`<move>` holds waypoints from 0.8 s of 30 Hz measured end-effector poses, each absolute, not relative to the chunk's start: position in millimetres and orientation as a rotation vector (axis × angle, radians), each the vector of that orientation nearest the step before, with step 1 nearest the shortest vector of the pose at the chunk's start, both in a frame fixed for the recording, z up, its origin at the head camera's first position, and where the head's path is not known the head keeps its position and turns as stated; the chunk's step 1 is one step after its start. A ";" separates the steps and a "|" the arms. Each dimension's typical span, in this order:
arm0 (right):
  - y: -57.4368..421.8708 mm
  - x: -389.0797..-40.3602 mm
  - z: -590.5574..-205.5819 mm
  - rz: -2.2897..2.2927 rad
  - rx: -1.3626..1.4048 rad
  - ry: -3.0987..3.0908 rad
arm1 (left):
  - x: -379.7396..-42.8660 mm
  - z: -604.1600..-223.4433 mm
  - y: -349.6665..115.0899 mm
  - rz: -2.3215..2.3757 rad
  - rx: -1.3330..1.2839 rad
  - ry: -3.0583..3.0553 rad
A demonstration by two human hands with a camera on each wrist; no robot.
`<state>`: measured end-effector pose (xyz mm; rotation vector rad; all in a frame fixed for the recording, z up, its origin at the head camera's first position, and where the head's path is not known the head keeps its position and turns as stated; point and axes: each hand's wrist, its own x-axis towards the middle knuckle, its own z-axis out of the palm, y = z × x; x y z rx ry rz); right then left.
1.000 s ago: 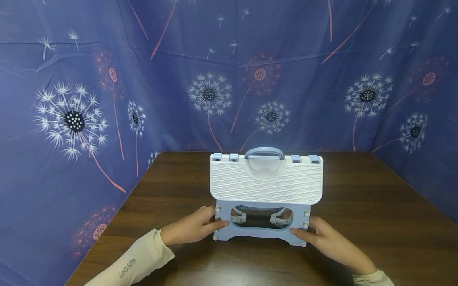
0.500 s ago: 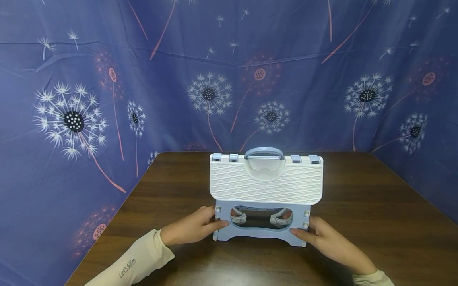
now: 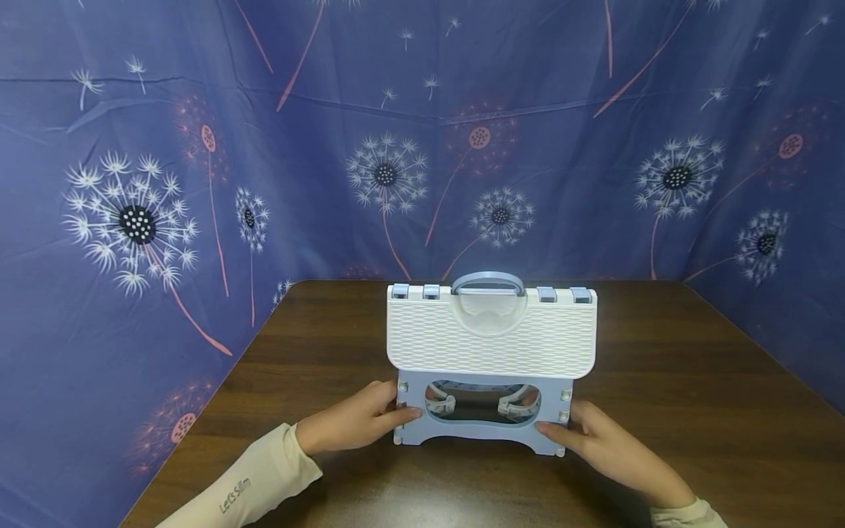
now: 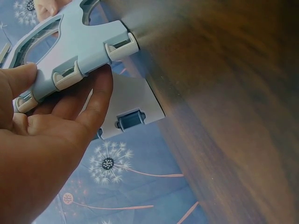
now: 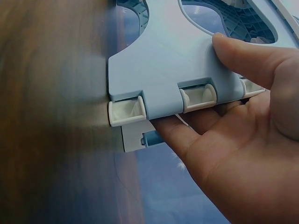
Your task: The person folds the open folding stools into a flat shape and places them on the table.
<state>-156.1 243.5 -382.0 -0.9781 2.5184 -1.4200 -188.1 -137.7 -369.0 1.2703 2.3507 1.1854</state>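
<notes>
A folding step stool point(image 3: 491, 356) with a white textured top and light blue legs stands on the table, in the middle of the head view. Its blue carry handle point(image 3: 487, 278) is at the upper edge. The left hand point(image 3: 356, 418) grips the left side of the blue leg panel, thumb on the front face, fingers behind the edge. On the opposite side the right hand point(image 3: 610, 447) holds the panel likewise. In the left wrist view, fingers point(image 4: 96, 100) curl under the hinged edge. The right wrist view has the thumb point(image 5: 247, 56) on the panel point(image 5: 163, 56).
The dark wooden table point(image 3: 317, 330) extends around the stool. A blue curtain point(image 3: 297, 183) with dandelion prints hangs behind the table and along its sides.
</notes>
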 end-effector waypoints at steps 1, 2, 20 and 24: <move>243.5 -156.1 -382.0 -1.419 -0.981 2.519 | -188.1 -369.1 -137.8 1.185 1.271 2.350; 243.5 -156.1 -382.1 -1.419 -0.984 2.518 | -188.0 -369.3 -138.0 1.183 1.270 2.352; 243.7 -155.5 -382.0 -1.424 -0.949 2.518 | -188.1 -369.0 -137.3 1.180 1.239 2.355; 243.7 -155.3 -382.4 -1.424 -0.949 2.522 | -188.1 -369.3 -137.4 1.186 1.249 2.351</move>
